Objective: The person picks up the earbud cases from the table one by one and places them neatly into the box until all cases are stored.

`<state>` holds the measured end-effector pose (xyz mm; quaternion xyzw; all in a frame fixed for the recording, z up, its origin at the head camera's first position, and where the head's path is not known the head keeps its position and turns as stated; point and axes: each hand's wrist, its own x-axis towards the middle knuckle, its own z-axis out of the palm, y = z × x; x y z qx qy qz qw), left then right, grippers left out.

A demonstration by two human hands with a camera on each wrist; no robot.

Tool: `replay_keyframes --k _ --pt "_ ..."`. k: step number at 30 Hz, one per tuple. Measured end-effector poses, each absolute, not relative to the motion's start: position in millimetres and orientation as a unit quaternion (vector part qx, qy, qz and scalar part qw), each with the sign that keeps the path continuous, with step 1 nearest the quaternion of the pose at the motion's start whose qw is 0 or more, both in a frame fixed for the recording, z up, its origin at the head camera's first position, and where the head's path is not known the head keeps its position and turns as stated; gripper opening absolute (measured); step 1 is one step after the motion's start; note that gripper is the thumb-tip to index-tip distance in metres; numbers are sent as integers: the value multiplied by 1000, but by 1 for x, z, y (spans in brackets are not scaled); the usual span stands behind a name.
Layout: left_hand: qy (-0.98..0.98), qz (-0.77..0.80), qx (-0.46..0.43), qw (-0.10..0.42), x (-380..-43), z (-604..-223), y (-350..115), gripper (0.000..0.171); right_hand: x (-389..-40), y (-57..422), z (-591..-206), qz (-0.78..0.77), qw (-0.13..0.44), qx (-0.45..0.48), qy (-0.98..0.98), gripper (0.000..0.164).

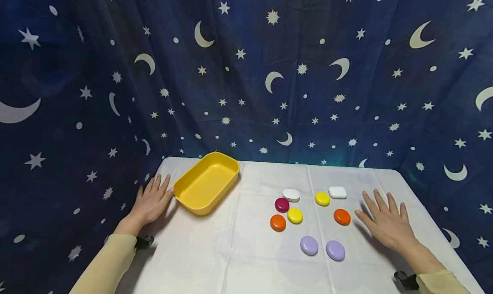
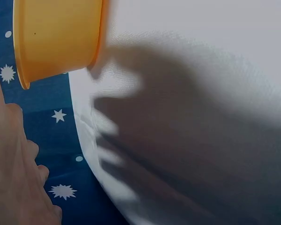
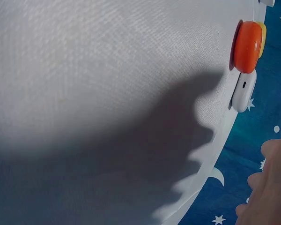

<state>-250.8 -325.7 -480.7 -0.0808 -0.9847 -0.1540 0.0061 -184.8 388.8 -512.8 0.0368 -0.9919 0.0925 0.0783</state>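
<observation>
Left of the yellow tray (image 1: 208, 183), the left hand (image 1: 151, 203) stretches palm-down, fingers straight. Well right of it, the right hand (image 1: 390, 225) splays its fingers.

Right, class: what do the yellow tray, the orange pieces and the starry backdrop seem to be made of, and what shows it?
Yellow tray: probably moulded plastic with a soft sheen, given its rounded corners and even colour.
Orange pieces: smooth and glossy, with soft highlights; perhaps plastic, though ceramic is possible.
Starry backdrop: likely printed matte cloth, since it hangs in folds.
</observation>
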Motion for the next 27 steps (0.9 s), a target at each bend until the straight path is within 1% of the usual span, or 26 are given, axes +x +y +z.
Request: replay_keyframes --k 7,18,22,27 --pt "-986 -145 -81 -1 -252 -479 -326 77 -185 387 -512 90 73 40 -992 84" --pt "-986 -131 -100 20 -259 -475 -319 78 -185 386 -509 87 70 43 -993 84" --pt "-987 -118 -104 13 -263 -475 -319 79 -185 385 -509 86 68 43 -993 84" --pt "-988 -113 -106 4 -266 -469 -316 77 -188 386 -507 84 71 51 -993 84"
